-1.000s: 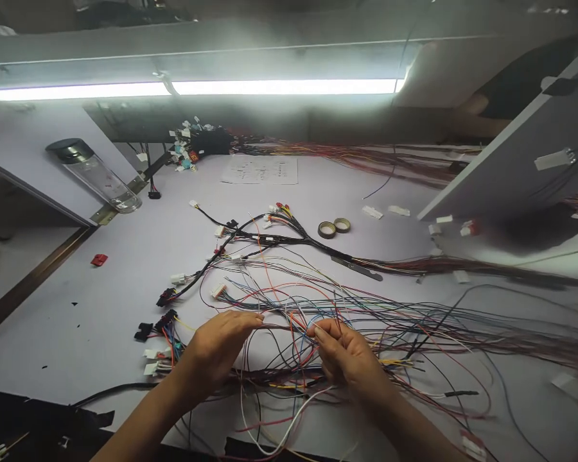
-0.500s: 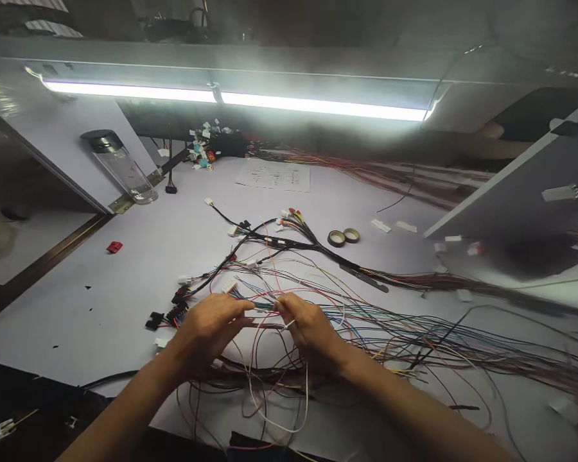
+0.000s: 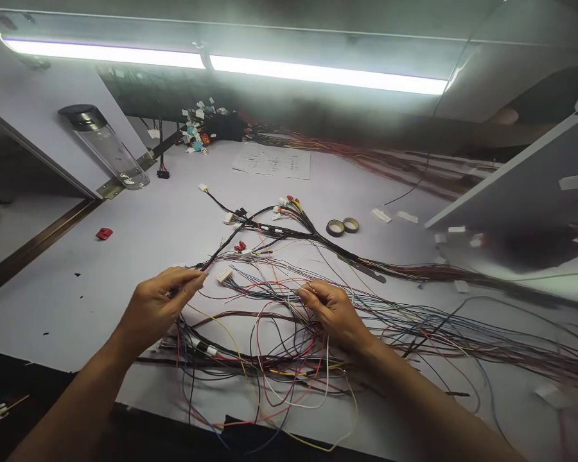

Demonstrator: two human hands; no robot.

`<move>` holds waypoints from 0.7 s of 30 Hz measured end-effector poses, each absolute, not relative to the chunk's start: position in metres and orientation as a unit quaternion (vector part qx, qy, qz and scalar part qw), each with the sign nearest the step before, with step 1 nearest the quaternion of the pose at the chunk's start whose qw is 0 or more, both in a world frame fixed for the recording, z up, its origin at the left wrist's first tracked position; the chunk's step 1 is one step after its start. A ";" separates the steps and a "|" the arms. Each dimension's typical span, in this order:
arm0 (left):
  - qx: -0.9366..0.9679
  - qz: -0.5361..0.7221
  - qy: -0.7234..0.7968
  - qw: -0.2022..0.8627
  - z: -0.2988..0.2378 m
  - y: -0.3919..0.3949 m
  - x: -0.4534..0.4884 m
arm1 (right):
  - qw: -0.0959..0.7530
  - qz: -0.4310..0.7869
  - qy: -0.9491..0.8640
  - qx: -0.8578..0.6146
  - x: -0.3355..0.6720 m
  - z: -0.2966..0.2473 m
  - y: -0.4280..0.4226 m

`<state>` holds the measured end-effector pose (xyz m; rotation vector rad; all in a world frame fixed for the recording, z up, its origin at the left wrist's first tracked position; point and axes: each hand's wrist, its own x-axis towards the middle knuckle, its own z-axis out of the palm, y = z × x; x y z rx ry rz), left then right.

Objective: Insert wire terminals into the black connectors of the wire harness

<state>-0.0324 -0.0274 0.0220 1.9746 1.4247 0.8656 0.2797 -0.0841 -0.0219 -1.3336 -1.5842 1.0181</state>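
Observation:
My left hand [image 3: 161,305] is over the left end of the wire harness, thumb and forefinger pinched together beside a black-sheathed branch [image 3: 224,247]. What lies between those fingertips is too small to make out, and the connectors under this hand are mostly covered. Farther right, my right hand [image 3: 334,314] has its fingertips closed on a thin white wire [image 3: 326,372], which loops down below the hand. Between the hands lie many loose coloured wires [image 3: 264,292] and a white multi-pin connector [image 3: 225,276] with wires running from it.
Two tape rolls [image 3: 343,226] lie beyond the taped harness trunk [image 3: 337,247]. A red connector [image 3: 104,234] sits at left, near a clear bottle [image 3: 110,154] leaning by the side panel. A printed sheet [image 3: 272,162] lies at the back. Wire bundles [image 3: 462,337] trail off right.
My left hand has moved left, away from the wires in the middle, to the harness's left end. My right hand has shifted slightly right and up, and the white wire's loop moved along. The view has tilted down.

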 end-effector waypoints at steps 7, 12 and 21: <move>0.622 0.308 0.603 0.394 0.027 -0.087 -0.005 | 0.425 0.404 -0.628 -0.512 0.278 -0.018 -0.091; 0.577 0.318 0.601 0.453 0.023 -0.099 0.001 | 0.424 0.399 -0.658 -0.478 0.280 -0.019 -0.098; 0.551 0.395 0.657 0.330 0.029 -0.130 0.006 | 0.422 0.371 -0.714 -0.418 0.292 -0.026 -0.103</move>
